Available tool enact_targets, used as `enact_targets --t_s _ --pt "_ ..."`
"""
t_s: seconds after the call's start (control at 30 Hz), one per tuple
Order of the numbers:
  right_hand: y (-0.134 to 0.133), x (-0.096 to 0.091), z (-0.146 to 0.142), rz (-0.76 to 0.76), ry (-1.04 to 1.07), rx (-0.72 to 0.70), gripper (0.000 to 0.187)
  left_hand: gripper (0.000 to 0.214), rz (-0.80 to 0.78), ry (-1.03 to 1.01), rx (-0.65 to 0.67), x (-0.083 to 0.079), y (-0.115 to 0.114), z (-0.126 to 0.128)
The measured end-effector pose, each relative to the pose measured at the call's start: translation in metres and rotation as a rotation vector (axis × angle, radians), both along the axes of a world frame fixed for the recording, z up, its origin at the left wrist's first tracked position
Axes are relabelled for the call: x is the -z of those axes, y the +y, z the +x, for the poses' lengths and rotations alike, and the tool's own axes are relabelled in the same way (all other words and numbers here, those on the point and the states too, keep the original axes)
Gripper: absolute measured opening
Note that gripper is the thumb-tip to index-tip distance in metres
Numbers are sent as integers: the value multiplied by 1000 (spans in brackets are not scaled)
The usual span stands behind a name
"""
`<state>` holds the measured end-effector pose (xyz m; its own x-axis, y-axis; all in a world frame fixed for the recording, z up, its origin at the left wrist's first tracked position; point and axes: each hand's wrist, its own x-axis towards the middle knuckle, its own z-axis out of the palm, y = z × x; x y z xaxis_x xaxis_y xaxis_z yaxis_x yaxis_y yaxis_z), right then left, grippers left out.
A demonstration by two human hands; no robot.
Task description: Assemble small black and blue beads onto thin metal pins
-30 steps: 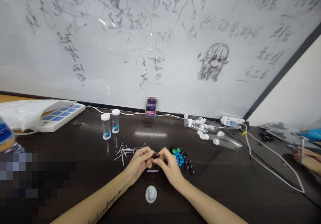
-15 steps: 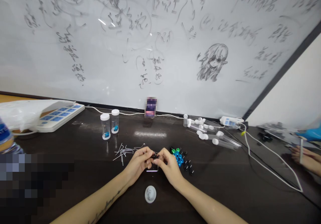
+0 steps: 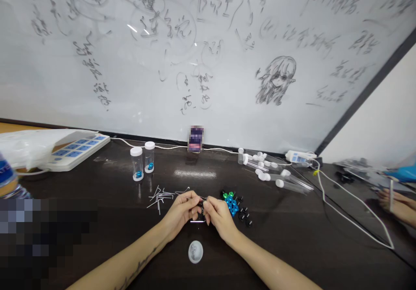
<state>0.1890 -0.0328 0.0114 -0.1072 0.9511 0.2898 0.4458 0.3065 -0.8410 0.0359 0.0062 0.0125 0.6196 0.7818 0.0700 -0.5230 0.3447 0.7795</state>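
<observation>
My left hand (image 3: 180, 212) and my right hand (image 3: 219, 214) meet over the dark table (image 3: 292, 238), fingertips pinched together on a small black bead (image 3: 201, 204) and what looks like a thin metal pin. A scatter of thin metal pins (image 3: 161, 194) lies just left of my left hand. A heap of blue, green and black beads (image 3: 234, 204) lies just right of my right hand. A white round cap (image 3: 195, 252) rests on the table between my forearms. A clear open tube, only partly seen, stands under my hands.
Two capped vials with blue beads (image 3: 143, 162) stand behind the pins. Several empty white-capped tubes (image 3: 273, 175) lie at the back right. A white power strip (image 3: 76, 148), white cables (image 3: 351, 203), a water bottle (image 3: 8, 182) and another person's hand (image 3: 398, 203) at the right edge.
My two hands have closed in a little, so the fingertips now press closer together on the black bead. Nothing else has moved.
</observation>
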Motion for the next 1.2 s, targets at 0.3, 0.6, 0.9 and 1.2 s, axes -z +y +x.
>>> enact_targets --t_s 0.3,0.6,0.9,1.2 --pt "1 1 0 22 -13 -29 38 20 9 10 -20 1 0 0" --pt "1 4 1 15 -13 77 45 18 -11 -7 -46 1 1 0" --pt "-1 -6 -2 133 -4 99 18 16 -15 -35 -65 4 3 0" --pt "-1 -7 -1 102 -43 45 28 15 6 -22 -43 4 2 0"
